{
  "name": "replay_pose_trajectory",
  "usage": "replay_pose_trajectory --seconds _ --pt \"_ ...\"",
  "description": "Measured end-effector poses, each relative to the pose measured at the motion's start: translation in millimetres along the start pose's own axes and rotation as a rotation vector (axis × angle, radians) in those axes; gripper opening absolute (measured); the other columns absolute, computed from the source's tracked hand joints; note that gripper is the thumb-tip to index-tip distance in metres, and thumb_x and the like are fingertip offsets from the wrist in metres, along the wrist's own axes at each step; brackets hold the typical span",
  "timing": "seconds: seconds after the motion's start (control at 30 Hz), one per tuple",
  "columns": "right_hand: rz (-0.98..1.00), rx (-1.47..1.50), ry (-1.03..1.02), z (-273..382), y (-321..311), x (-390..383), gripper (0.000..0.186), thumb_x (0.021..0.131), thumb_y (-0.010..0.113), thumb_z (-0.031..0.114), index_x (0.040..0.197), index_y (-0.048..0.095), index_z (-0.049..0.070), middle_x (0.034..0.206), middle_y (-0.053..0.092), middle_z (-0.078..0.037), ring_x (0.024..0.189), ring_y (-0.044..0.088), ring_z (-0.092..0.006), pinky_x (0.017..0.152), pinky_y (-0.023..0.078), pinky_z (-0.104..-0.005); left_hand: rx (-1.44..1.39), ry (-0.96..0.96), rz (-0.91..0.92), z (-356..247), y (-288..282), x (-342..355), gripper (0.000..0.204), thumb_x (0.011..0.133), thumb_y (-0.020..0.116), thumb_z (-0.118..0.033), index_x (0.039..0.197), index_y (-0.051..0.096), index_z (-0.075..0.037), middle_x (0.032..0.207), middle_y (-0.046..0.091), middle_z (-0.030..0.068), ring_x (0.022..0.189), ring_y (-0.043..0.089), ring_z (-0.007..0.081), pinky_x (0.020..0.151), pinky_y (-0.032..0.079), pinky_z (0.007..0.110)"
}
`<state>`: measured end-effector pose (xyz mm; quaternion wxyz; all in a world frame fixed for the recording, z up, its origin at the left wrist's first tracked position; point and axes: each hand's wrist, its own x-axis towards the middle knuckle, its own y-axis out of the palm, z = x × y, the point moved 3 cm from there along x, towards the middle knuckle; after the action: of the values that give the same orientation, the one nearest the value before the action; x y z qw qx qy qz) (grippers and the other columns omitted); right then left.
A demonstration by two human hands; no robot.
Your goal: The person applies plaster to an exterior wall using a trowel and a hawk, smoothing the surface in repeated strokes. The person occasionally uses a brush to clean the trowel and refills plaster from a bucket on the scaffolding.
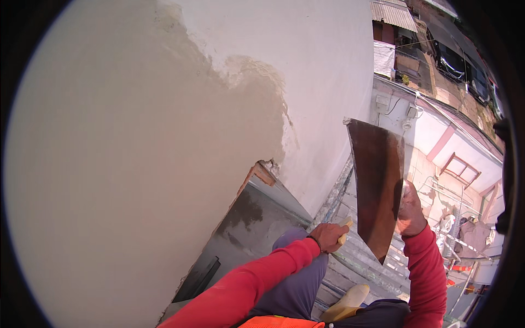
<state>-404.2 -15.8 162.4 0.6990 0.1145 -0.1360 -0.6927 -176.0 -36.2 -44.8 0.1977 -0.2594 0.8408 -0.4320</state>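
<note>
My right hand [411,210] is closed at the right edge of a flat brown plastering float [377,186], held up with its broad face toward me. The grip itself is hidden. To its left, my left hand [327,237] is closed around a small pale yellow piece [345,232], whose kind I cannot make out. In front of me on the left stands a wall with a broad grey-beige area of damp plaster [164,136]. Its ragged edge borders a whiter wall surface [322,71]. The float is apart from the wall.
A wall opening [251,218] with a broken, brick-showing corner lies left of my hands. My boot [350,300] is above metal scaffold planking [355,262]. Far below at right are a tiled yard [424,169], a wooden frame [460,169], scaffold poles and a dark car [451,60].
</note>
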Motion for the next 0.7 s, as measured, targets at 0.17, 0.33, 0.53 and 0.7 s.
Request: replay_pose_trajectory --seconds 0.17,0.33,0.53,0.7 --pt "0.139 -0.302 -0.333 -40 172 95 0.041 0.098 0.086 0.033 0.104 0.062 0.001 0.08 0.071 -0.009 0.07 0.069 -0.0151 0.063 0.056 -0.0346 -0.03 -0.129 -0.096 30 -11 -42 0.032 0.087 0.073 -0.025 0.115 0.062 -0.016 0.1 0.074 0.0169 0.094 0.072 0.0459 0.084 0.055 0.06" --pt "-0.097 -0.327 -0.653 -58 263 138 0.037 0.098 0.085 0.031 0.103 0.063 0.002 0.077 0.073 -0.015 0.069 0.074 -0.0278 0.064 0.057 -0.0389 0.134 -0.065 -0.343 65 -12 -82 0.038 0.087 0.074 -0.037 0.117 0.072 -0.015 0.109 0.076 0.017 0.101 0.072 0.0436 0.091 0.056 0.058" --pt "-0.148 -0.275 -0.595 -51 289 158 0.038 0.099 0.083 0.032 0.103 0.061 0.001 0.076 0.072 -0.017 0.068 0.073 -0.0319 0.063 0.056 -0.0407 -0.028 -0.127 -0.407 83 -6 -108 0.041 0.088 0.073 -0.044 0.115 0.076 -0.013 0.116 0.077 0.0173 0.112 0.071 0.0406 0.099 0.055 0.054" --pt "-0.069 -0.334 -0.577 -51 299 153 0.039 0.1 0.081 0.033 0.103 0.06 0.001 0.075 0.071 -0.019 0.067 0.072 -0.0342 0.064 0.057 -0.0421 0.036 -0.06 -0.57 86 -3 -102 0.041 0.089 0.073 -0.045 0.115 0.076 -0.013 0.114 0.078 0.0161 0.106 0.073 0.041 0.095 0.057 0.053"
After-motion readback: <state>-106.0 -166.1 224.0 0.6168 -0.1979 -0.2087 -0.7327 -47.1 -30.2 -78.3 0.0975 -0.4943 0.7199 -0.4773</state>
